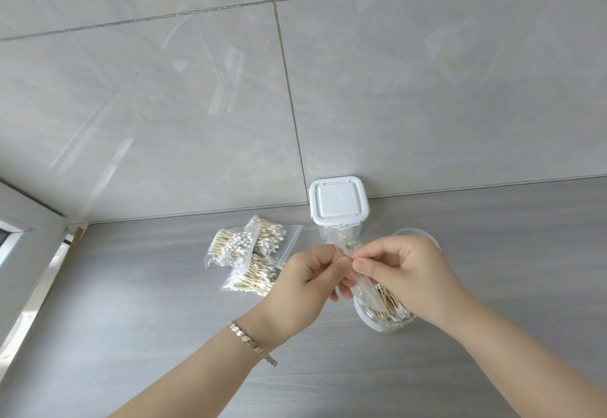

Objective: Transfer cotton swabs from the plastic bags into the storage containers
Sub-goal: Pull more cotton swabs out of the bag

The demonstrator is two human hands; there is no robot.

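We pinch the bag (343, 241) by its sides with left hand (307, 274) and right hand (405, 273), at 11 o'clock of the jar (389, 327); it seems light, floppy, slippery.

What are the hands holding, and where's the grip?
One clear plastic bag. Left hand and right hand both pinch it about mid-length.

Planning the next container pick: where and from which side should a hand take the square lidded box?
Probably take the square lidded box across its left and right walls, just under the lid, coming from above and front. It stands upright against the tiled wall, so the back is blocked; the flat sides look free.
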